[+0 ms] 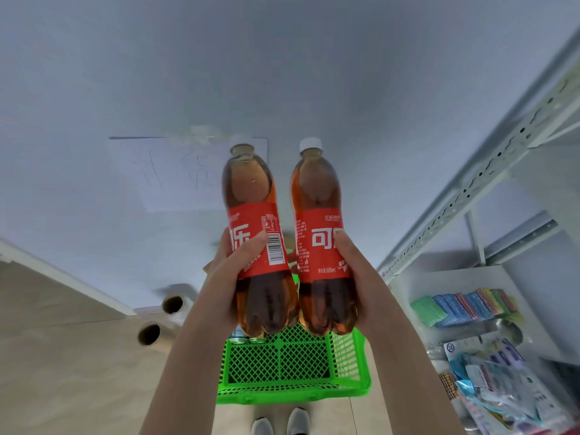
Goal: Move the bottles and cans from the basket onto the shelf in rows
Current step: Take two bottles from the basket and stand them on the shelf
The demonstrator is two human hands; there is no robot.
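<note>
Our left hand [232, 277] grasps one cola bottle [254, 215], our right hand [354, 277] the other cola bottle [317, 215], both above the green basket [292, 387] at six o'clock (shelf [470, 196] at three); gripping so low, we risk tipping them when shelving.

Pale grey-white wall [282, 73] fills my view from 10 to 2 o'clock. White paper sheet with faint scribbles [163, 174] is stuck on it at 11. Beige wood-look floor [62, 372] at 7 to 8, white skirting board [62, 277] at 9. Two clear film rolls with brown cardboard cores [172, 304] lie on the floor at 8. White perforated metal shelving rack [470, 189] at 3, with colourful flat packets [464, 304] on its board at 4. Light is soft and even.
</note>
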